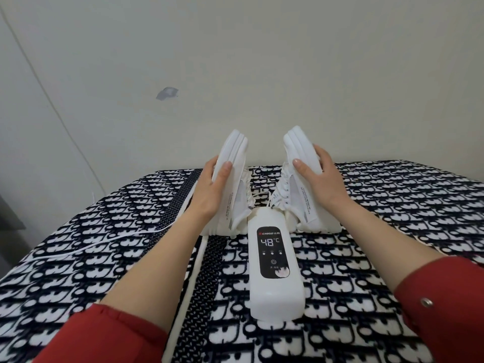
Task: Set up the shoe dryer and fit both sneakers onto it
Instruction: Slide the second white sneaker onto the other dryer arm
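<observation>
The left hand grips the sole of the left sneaker, the right hand the right sneaker — both tilted toes-up at mid-frame on the white dryer, whose display reads 48°C, lying on a black-and-white patterned blanket.
</observation>
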A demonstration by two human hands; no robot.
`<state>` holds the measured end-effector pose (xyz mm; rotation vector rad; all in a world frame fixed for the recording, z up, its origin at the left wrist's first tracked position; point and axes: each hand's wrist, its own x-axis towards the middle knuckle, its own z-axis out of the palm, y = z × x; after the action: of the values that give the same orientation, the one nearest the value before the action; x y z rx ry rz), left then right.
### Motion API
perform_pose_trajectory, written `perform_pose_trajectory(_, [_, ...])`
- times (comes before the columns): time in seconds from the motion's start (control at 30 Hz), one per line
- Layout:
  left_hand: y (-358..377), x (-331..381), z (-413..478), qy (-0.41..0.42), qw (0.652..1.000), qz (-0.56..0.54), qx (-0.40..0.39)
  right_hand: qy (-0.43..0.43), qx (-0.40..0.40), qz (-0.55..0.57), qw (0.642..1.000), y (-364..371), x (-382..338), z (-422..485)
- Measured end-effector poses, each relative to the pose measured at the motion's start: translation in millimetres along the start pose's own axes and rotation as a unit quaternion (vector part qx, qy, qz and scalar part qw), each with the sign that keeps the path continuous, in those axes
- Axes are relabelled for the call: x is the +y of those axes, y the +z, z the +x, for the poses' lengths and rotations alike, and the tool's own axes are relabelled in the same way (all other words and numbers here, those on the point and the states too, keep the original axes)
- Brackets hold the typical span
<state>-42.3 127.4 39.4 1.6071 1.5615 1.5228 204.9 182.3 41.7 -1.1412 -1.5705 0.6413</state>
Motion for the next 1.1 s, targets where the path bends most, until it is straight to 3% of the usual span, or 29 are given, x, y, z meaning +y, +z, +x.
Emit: perform_pose_trajectory(1.1, [5,-12,3,-0.011,1.0,-0.002,0.024,-0.028,0.028,0.006,0.999,1,10,-5])
